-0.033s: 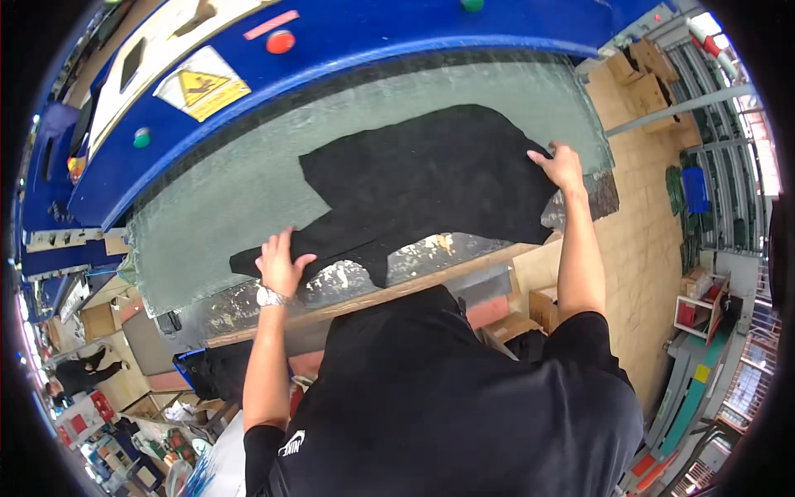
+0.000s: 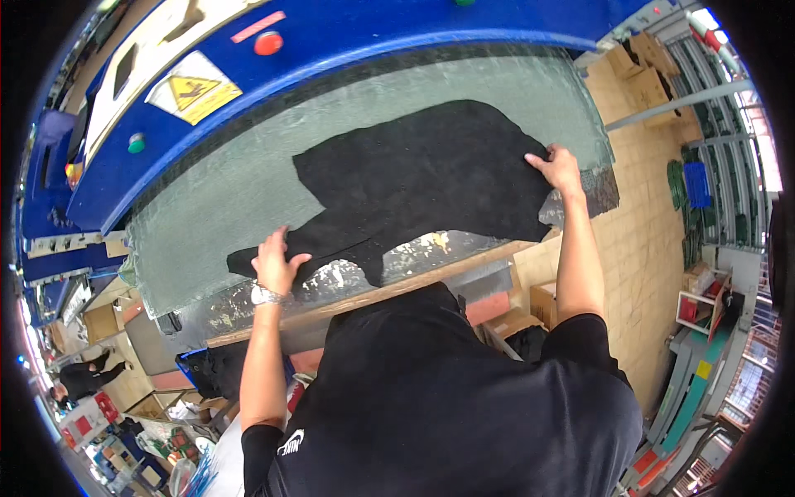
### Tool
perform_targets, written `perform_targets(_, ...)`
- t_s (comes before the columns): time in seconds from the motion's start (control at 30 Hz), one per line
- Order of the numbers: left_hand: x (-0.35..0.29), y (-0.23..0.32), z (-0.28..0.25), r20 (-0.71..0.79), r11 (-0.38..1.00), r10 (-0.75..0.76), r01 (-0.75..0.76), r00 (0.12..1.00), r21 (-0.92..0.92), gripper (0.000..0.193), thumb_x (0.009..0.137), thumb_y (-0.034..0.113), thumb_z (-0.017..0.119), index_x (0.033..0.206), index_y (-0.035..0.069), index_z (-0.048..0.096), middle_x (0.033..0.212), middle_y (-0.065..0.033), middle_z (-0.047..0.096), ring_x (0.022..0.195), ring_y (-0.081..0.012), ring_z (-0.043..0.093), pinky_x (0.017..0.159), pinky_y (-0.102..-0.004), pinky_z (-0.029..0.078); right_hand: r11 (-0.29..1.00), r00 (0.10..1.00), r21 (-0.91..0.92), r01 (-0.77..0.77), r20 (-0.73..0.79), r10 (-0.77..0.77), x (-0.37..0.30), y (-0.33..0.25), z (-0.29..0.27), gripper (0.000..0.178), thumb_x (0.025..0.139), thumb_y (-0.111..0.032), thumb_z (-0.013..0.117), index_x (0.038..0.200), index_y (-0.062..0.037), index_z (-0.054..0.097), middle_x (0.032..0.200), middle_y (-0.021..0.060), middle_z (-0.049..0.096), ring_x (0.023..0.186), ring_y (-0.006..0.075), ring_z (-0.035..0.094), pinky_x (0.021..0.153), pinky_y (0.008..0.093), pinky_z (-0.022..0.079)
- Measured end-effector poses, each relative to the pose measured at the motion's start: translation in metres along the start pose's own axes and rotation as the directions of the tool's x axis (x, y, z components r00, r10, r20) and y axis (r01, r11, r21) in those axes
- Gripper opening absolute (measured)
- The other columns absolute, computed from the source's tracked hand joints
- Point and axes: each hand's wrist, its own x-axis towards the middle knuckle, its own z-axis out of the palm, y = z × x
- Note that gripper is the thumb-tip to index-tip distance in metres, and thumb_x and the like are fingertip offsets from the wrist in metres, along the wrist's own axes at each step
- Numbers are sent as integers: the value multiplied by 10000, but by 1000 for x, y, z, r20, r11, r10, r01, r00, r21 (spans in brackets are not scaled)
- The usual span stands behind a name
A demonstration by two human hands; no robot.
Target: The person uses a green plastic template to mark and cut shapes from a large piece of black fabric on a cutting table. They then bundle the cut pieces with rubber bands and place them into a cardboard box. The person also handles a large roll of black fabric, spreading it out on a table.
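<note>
A black piece of leather (image 2: 422,166), irregular in outline, lies spread over the pale green cutting board (image 2: 207,215), its near edge reaching over the worn front strip. My left hand (image 2: 275,263), a watch on its wrist, rests on the narrow left tail of the leather with fingers stretched out and thumb apart. At the right edge of the leather is my right hand (image 2: 563,171), its thumb on the material and its bent fingers apart from the thumb. Part of the right fingers is hidden.
Beyond the board runs a blue machine beam (image 2: 348,45) with a red button (image 2: 268,43), a green button (image 2: 137,143) and a yellow warning sign (image 2: 195,88). A wooden edge (image 2: 397,290) borders the front. Cardboard boxes (image 2: 542,305) stand below right. Another person (image 2: 83,377) is far left.
The leather and my hands appear shifted very slightly left, together with the machine in the view. Both hands keep their places on the leather.
</note>
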Motion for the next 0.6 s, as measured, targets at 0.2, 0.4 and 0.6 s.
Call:
perform_targets(0.2, 18, -4, -8, 87, 993, 30, -19, 996, -117, 398, 736, 308, 859, 931, 6, 688, 882, -99, 622, 837, -288, 617, 769, -397, 491, 987, 954, 93, -128, 282, 97, 6, 27, 21, 426, 746, -330, 850, 1022, -74, 651, 1004, 184, 680, 958, 336, 651, 809, 443, 517)
perform_targets(0.4, 26, 12, -16, 93, 966, -198, 210, 976, -149, 404, 843, 334, 786, 819, -43, 639, 725, -186, 627, 626, -288, 584, 636, -380, 474, 1000, 1000, 13, 4, -13, -4, 25, 32, 17, 482, 764, -413, 832, 1074, -97, 643, 1159, 120, 657, 1148, 351, 570, 907, 498, 469)
perform_targets(0.6, 26, 1, -1, 68, 967, -200, 208, 978, -147, 333, 825, 241, 799, 952, -1, 609, 760, -126, 625, 676, -226, 581, 663, -363, 484, 993, 974, -5, 115, 195, -112, 37, 28, 9, 441, 841, -402, 765, 831, 14, 617, 818, 203, 667, 883, 402, 659, 760, 493, 482)
